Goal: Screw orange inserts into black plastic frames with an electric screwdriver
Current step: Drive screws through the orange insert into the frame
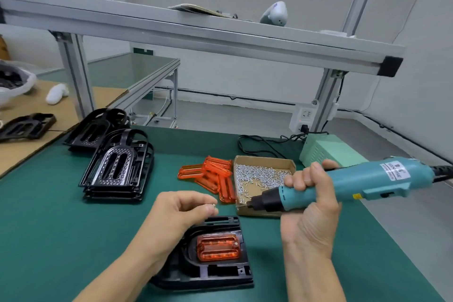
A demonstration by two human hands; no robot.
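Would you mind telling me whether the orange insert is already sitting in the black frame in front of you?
Yes, in: the orange insert lies flat inside the recess of the black frame.

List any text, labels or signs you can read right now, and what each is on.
No text reads clearly.
White label on the electric screwdriver: printed lines, too blurred to read.
Yellow sticker near its underside: too small to read.
Wall socket strip: markings unreadable.

- Left hand [180, 211]: forearm reaching in from below, fingers curled, thumb and forefinger pinching something small.
- Right hand [310, 206]: palm turned up toward the camera, fingers wrapped round a tool's barrel.
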